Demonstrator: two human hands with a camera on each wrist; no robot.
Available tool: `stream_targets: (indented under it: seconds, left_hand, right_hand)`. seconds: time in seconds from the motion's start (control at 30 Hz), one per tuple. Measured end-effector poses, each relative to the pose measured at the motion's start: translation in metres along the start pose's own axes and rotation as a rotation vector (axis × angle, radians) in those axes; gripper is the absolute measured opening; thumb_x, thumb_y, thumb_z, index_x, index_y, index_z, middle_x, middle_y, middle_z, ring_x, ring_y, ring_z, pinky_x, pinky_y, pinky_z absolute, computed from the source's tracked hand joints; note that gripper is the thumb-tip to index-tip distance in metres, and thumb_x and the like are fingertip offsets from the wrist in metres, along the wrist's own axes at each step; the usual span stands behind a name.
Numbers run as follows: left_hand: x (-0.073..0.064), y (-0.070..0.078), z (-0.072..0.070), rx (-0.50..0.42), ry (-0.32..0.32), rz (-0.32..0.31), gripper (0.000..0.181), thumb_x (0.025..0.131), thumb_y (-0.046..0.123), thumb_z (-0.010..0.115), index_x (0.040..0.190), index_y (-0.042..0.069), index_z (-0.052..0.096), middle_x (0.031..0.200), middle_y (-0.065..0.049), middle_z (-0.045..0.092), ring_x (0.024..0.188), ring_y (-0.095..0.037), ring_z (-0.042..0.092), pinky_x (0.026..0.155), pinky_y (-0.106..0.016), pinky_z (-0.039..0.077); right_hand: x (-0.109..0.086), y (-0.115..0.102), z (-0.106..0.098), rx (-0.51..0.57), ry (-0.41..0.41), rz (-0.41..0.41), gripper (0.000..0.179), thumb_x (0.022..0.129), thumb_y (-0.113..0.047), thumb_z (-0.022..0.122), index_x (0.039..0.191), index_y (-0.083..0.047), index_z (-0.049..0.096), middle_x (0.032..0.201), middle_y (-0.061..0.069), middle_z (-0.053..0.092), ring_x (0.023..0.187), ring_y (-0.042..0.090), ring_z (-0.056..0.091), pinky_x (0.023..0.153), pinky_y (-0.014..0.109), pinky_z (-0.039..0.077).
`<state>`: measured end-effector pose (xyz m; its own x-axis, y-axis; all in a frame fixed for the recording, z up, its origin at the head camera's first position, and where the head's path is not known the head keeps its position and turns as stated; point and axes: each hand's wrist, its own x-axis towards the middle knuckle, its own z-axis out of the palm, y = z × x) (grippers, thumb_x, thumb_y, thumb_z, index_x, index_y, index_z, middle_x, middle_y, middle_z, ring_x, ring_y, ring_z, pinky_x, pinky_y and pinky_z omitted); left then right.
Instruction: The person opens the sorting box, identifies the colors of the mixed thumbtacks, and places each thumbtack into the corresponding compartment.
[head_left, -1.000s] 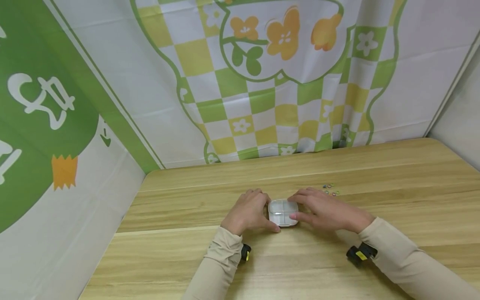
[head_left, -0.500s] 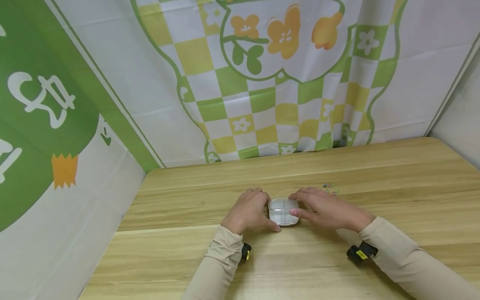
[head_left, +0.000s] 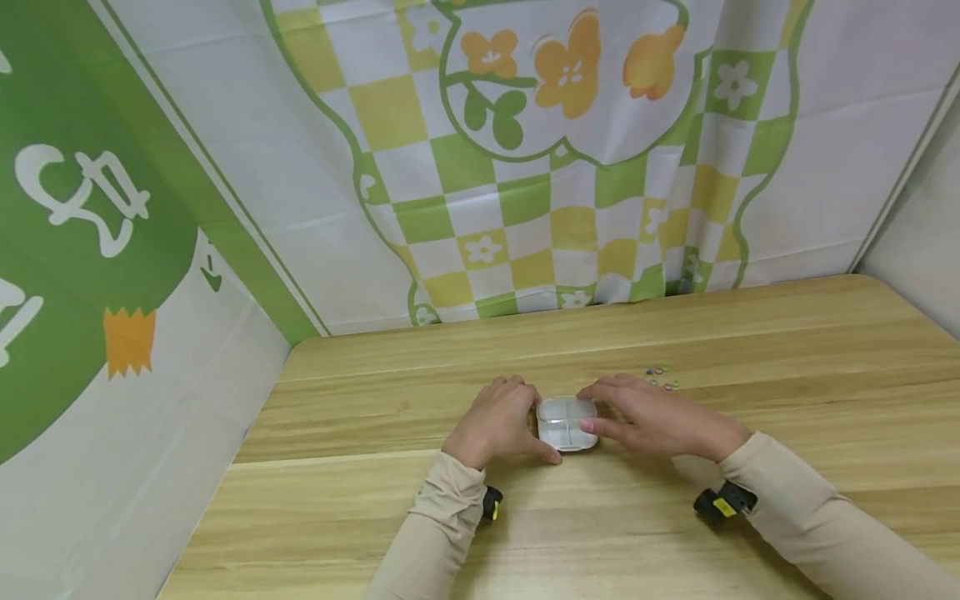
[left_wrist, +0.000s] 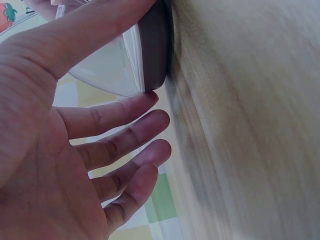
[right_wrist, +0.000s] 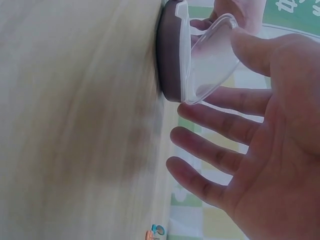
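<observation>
Backdrop: a checked, flower-printed curtain (head_left: 525,200), with a green-and-white printed panel (head_left: 90,208) to the left. Surface: one wood-grain tabletop (head_left: 330,492).

Item 1. One small compartment box (head_left: 567,440), lying on the tabletop between the two hands I watch from my end. Base (right_wrist: 170,55): dark brown, pale rim, flat on the wood. Dividers form a cross inside. Clear lid (right_wrist: 212,62): tilted, meeting the rim along the far side, its near edge raised.

Item 2. Left hand (head_left: 497,427), holding the box by its left part. My left wrist view gives the thumb passing across the near side and the index fingertip against the far corner; the span between them is as wide as the box is deep. Remaining fingers fanned, apart from it.

Item 3. Right hand (head_left: 651,422), at the box's right part. Thumb on the lid's raised edge, index finger at its far side: a wide pinch, the lid between the two. Ring and little fingers spread, clear of the box. How firmly it presses I cannot tell.

Item 4. Several tiny coloured pieces (head_left: 657,372), beyond the right hand, apart from the box; too small for me to identify.

Item 5. Beige sleeves (head_left: 431,521) on both arms.
</observation>
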<state>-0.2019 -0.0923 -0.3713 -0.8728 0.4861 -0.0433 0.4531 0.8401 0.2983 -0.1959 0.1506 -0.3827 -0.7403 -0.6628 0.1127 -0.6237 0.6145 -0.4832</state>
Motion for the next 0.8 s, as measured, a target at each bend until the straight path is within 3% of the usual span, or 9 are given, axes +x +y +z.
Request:
stream_targets:
  seconds: [0.4, 0.8]
  left_hand:
    - [-0.0006, -0.0004, 0.0001, -0.007, -0.001, -0.006, 0.06, 0.062, 0.047, 0.096, 0.101, 0.009, 0.071, 0.093, 0.004, 0.058, 0.089, -0.019, 0.05, 0.086, -0.034, 0.043]
    - [0.0002, -0.0001, 0.0, 0.008, 0.001, -0.005, 0.062, 0.062, 0.049, 0.095, 0.101, 0.008, 0.071, 0.092, 0.003, 0.059, 0.089, -0.019, 0.051, 0.084, -0.033, 0.044]
  right_hand:
    - [0.0013, 0.0018, -0.0035, 0.017, -0.001, -0.032, 0.042, 0.102, -0.035, 0.061, 0.128, -0.003, 0.065, 0.128, 0.01, 0.064, 0.12, 0.031, 0.058, 0.099, 0.053, 0.047]
    - [0.002, 0.0036, -0.0022, 0.024, 0.009, -0.017, 0.038, 0.104, -0.03, 0.059, 0.128, -0.001, 0.065, 0.129, 0.013, 0.064, 0.122, 0.035, 0.057, 0.102, 0.056, 0.044]
